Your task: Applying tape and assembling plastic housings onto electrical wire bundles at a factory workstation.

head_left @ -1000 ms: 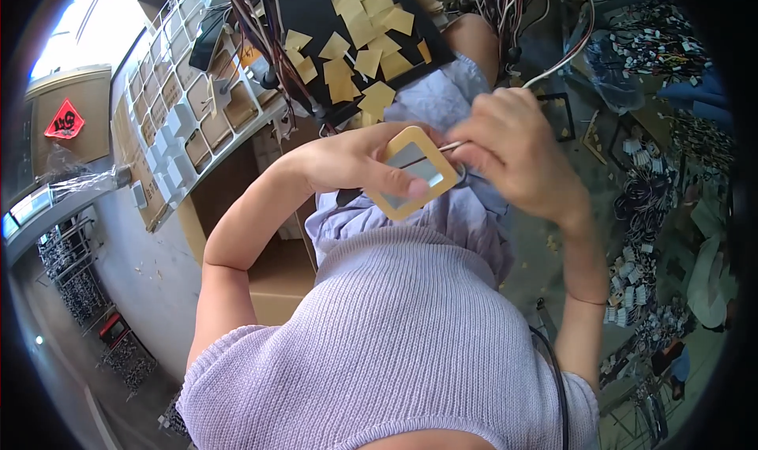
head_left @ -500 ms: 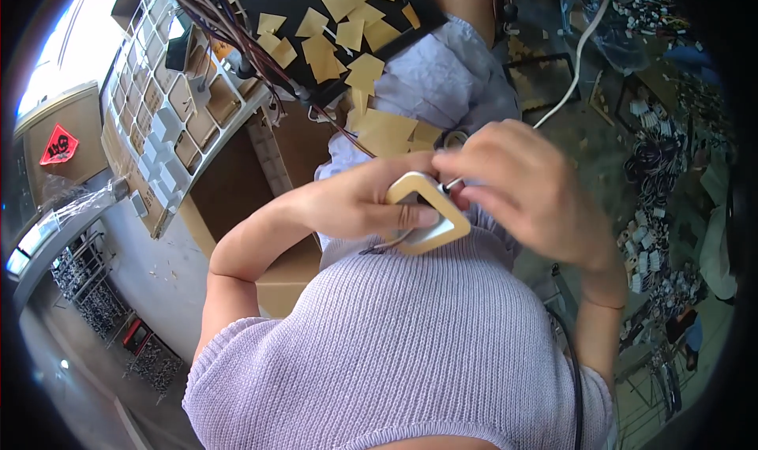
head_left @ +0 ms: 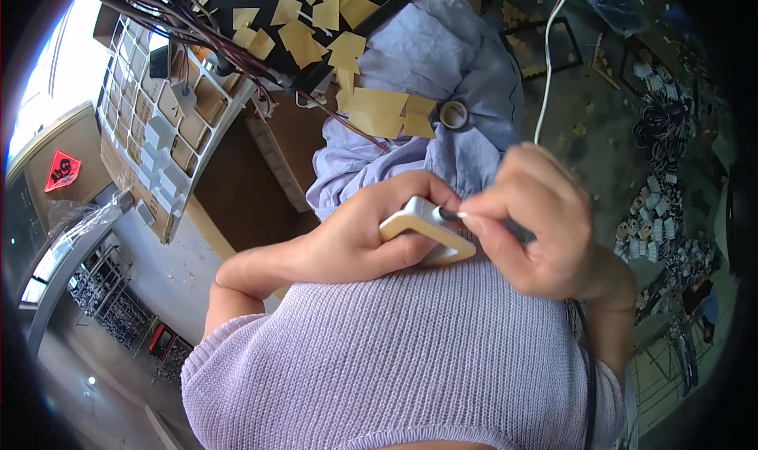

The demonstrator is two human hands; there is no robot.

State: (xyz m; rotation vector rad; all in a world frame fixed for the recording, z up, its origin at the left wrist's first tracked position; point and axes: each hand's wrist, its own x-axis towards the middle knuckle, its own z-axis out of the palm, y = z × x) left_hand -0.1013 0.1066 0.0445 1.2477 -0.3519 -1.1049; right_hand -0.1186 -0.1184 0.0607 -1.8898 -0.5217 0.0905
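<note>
My left hand point(head_left: 359, 237) is closed around a small white square housing point(head_left: 417, 207) with a tan rim on its face. It holds the housing tilted close to my chest, thumb across the front. At the upper corner, a short black sleeve point(head_left: 448, 214) meets the housing. My right hand point(head_left: 545, 221) pinches the white cable end just beside that sleeve. From behind this hand the white cable point(head_left: 546, 71) appears to run up toward the top edge. Whether the sleeve is seated in the housing, I cannot tell.
Tan square sheets point(head_left: 379, 110) and a tape roll point(head_left: 454, 115) lie on my lap cloth. More sheets cover a black board point(head_left: 260, 0). Bundled wires point(head_left: 197, 28) hang beside a white wire rack point(head_left: 201, 138) at left. White parts and cables point(head_left: 651, 213) litter the right floor.
The housing has tipped so its face is seen more edge-on. My right hand has come down slightly, still pinching at the cable end. The tape roll is now uncovered.
</note>
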